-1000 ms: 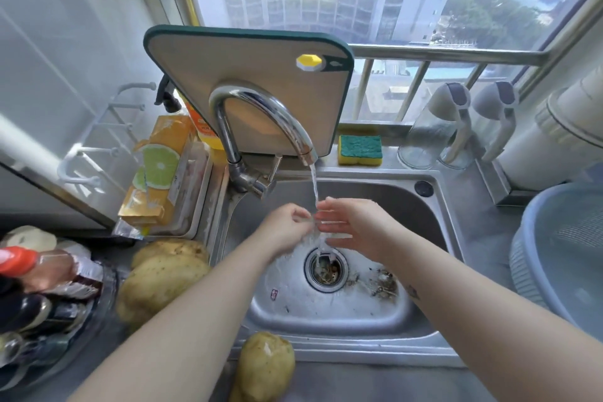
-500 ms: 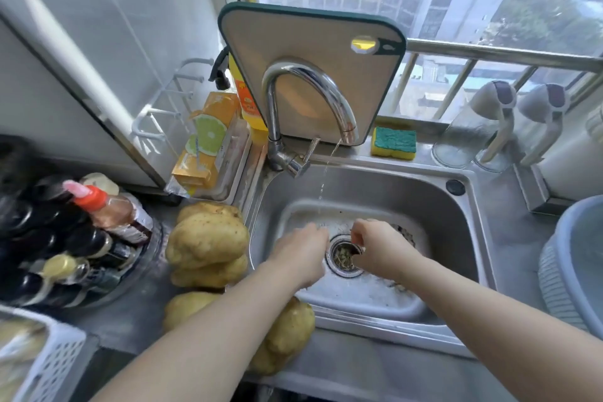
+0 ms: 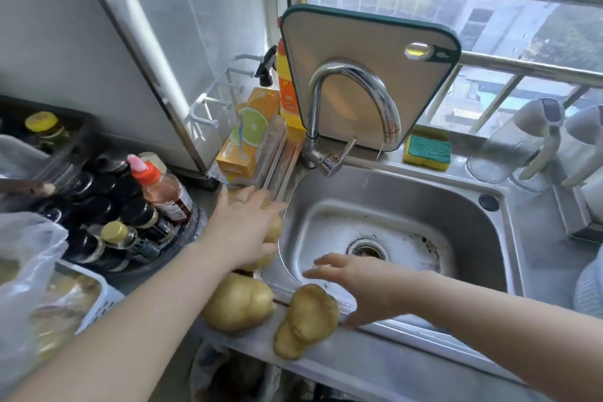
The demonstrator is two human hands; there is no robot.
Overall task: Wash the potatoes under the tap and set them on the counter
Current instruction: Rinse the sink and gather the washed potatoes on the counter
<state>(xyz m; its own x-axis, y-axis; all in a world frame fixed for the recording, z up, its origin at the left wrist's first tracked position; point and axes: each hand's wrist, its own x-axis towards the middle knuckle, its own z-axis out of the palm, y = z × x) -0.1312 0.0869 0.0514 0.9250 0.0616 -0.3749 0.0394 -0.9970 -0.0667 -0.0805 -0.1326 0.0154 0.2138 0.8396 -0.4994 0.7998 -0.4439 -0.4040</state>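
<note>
Front potato (image 3: 306, 320) close to the desk (image 3: 375, 365) edge
It can roll off if the right hand (image 3: 362, 287), fingers spread just beside it, nudges it. A second potato (image 3: 238, 303) lies to its left. Farther, the left hand (image 3: 243, 228), spread flat, covers the potato pile (image 3: 276, 229); whether it touches I cannot tell

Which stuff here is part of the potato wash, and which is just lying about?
Job: potatoes, tap, sink, counter, left hand, right hand.
Lying about: cutting board, sponge, detergent, sauce bottles, jugs, plastic bag.
</note>
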